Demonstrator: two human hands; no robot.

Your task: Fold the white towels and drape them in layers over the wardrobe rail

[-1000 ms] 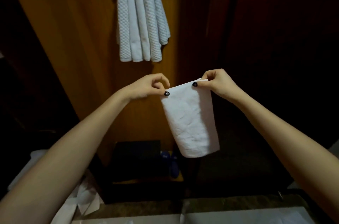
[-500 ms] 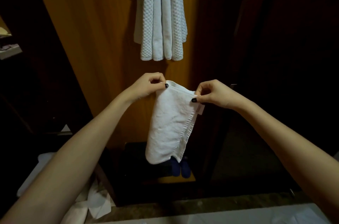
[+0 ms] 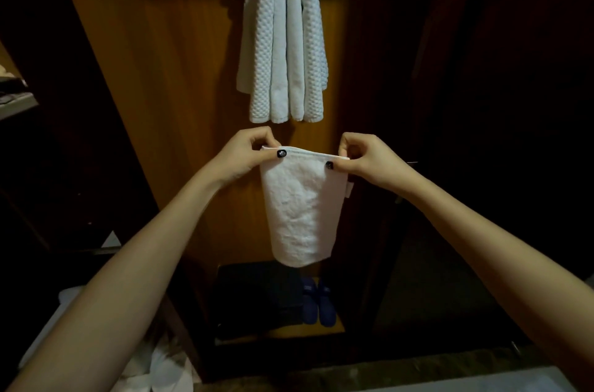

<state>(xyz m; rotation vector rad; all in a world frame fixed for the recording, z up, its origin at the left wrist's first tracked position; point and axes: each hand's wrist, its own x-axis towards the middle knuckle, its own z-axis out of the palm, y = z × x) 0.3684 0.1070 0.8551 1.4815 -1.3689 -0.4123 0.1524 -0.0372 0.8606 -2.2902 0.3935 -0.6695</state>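
left hand (image 3: 239,158): grip pinches top left corner of folded towel (image 3: 300,211)
right hand (image 3: 369,163): grip pinches top right corner (top edge taut between them)
folded towel: hangs in front of wardrobe panel (image 3: 180,102), below hung towels (image 3: 283,47)
floor: blue slippers (image 3: 318,306)
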